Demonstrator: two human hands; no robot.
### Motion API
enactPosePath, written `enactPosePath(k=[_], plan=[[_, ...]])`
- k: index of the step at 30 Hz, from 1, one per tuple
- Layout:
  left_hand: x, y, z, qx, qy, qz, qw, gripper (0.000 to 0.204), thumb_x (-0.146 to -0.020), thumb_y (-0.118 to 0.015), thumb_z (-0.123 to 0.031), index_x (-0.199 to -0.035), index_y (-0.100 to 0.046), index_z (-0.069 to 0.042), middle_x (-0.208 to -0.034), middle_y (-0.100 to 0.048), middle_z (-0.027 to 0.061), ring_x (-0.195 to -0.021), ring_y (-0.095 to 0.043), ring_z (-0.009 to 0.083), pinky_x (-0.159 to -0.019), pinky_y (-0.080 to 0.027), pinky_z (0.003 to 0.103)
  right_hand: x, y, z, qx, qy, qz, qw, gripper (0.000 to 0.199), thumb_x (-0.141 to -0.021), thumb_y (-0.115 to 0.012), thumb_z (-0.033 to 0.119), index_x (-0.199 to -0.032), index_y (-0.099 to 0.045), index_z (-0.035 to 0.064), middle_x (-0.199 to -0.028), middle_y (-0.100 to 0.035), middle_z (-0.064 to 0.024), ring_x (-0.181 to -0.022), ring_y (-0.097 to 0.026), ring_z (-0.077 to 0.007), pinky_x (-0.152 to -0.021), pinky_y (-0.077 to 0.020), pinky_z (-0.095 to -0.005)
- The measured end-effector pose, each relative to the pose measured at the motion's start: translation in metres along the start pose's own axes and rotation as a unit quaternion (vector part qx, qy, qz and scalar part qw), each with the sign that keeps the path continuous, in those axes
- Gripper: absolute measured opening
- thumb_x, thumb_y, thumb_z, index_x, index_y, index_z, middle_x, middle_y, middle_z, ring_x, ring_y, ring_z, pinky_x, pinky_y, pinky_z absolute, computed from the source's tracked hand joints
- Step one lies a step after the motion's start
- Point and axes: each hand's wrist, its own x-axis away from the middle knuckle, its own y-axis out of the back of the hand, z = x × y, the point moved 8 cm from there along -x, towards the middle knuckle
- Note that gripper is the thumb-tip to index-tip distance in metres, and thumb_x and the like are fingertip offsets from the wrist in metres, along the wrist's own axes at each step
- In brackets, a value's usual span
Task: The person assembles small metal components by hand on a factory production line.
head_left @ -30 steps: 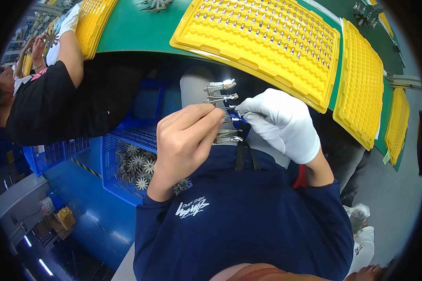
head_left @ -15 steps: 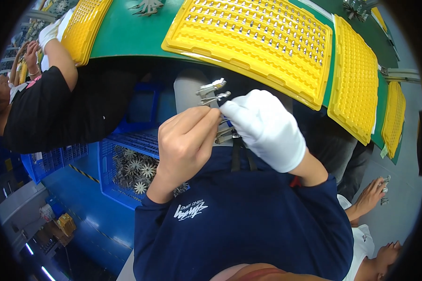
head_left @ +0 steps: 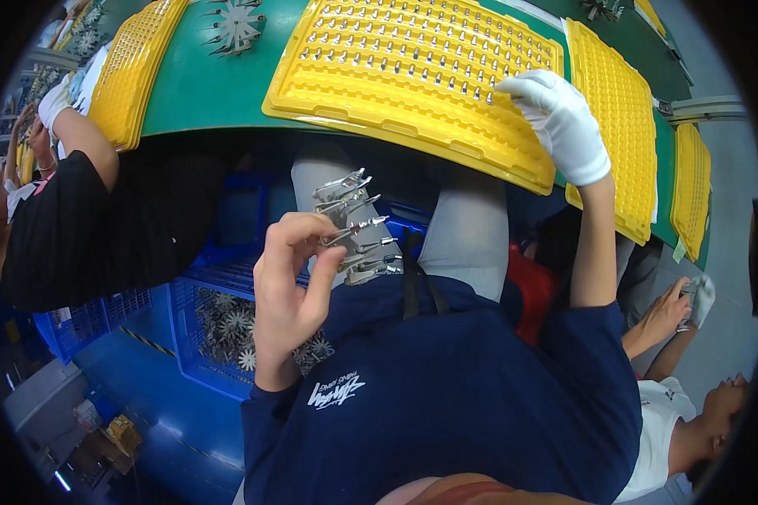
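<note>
My bare left hand [head_left: 290, 282] holds a metal fixture [head_left: 355, 240] with several clip-like arms, over my lap. Its clips point to the right, and some grip small shiny parts. My white-gloved right hand [head_left: 564, 126] reaches over the right part of a yellow tray [head_left: 446, 139]. Its fingertips are pinched together at the end of a row of small silver metal parts [head_left: 438, 71]. Whatever lies between them is hidden by the glove. Several such rows fill the tray's far part, while the near grooves show no parts.
On the green table [head_left: 177, 80] lies another star-shaped metal fixture [head_left: 234, 27]. More yellow trays [head_left: 611, 126] stand to the right, others [head_left: 130, 76] to the left. A blue crate [head_left: 189, 337] of fixtures sits at my left. People work on both sides.
My right hand has left the fixture and moved up and right to the yellow tray. My left hand has come slightly down and left, still with the fixture, now more fully in sight.
</note>
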Motion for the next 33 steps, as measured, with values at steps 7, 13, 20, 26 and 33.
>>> enactPosePath(k=[7, 13, 20, 26, 33], plan=[[-0.003, 0.000, -0.020, -0.223, -0.122, 0.101, 0.962, 0.026, -0.070, -0.083, 0.001, -0.090, -0.066, -0.001, -0.098, -0.062, 0.0114, -0.073, -0.059, 0.0178, -0.063, -0.049, 0.029, -0.003, -0.040, -0.011, -0.040, 0.049, 0.089, 0.994, 0.017, -0.087, -0.069, 0.007, -0.104, -0.071, 0.0117, -0.100, -0.066, -0.0084, -0.098, -0.065, -0.0302, -0.088, -0.0522, -0.0379], [-0.005, 0.002, -0.031, -0.291, -0.138, 0.076, 0.943, 0.019, -0.074, -0.079, 0.004, -0.092, -0.073, 0.001, -0.108, -0.064, 0.0146, -0.073, -0.064, 0.0188, -0.067, -0.052, 0.029, -0.008, -0.046, -0.007, -0.012, 0.088, 0.091, 0.992, 0.013, -0.087, -0.069, 0.010, -0.101, -0.071, 0.0111, -0.099, -0.065, -0.0084, -0.096, -0.064, -0.0302, -0.087, -0.0522, -0.0383], [-0.005, -0.002, -0.049, -0.374, -0.211, -0.019, 0.903, 0.020, -0.072, -0.080, 0.001, -0.091, -0.075, -0.002, -0.104, -0.062, 0.0106, -0.085, -0.056, 0.0220, -0.078, -0.045, 0.033, -0.008, -0.011, 0.027, -0.116, 0.011, -0.008, 0.993, 0.016, -0.084, -0.068, -0.009, -0.098, -0.068, -0.0003, -0.106, -0.071, -0.0141, -0.097, -0.069, -0.0271, -0.087, -0.0546, -0.0337], [-0.006, -0.015, -0.051, -0.445, -0.243, 0.016, 0.862, 0.019, -0.071, -0.079, 0.000, -0.088, -0.074, -0.002, -0.083, -0.066, 0.0061, -0.079, -0.056, 0.0238, -0.070, -0.041, 0.034, -0.010, -0.003, 0.141, -0.230, 0.005, 0.012, 0.973, 0.014, -0.078, -0.074, -0.001, -0.090, -0.072, 0.0056, -0.081, -0.070, -0.0085, -0.075, -0.068, -0.0247, -0.070, -0.0544, -0.0322], [-0.007, -0.021, -0.050, -0.388, -0.257, 0.031, 0.884, 0.020, -0.071, -0.079, 0.002, -0.090, -0.072, 0.000, -0.080, -0.067, 0.0056, -0.074, -0.058, 0.0228, -0.069, -0.041, 0.034, -0.001, -0.025, 0.159, -0.317, 0.020, 0.034, 0.948, 0.023, -0.084, -0.074, 0.006, -0.107, -0.073, 0.0058, -0.093, -0.070, -0.0102, -0.085, -0.068, -0.0289, -0.076, -0.0550, -0.0355]])
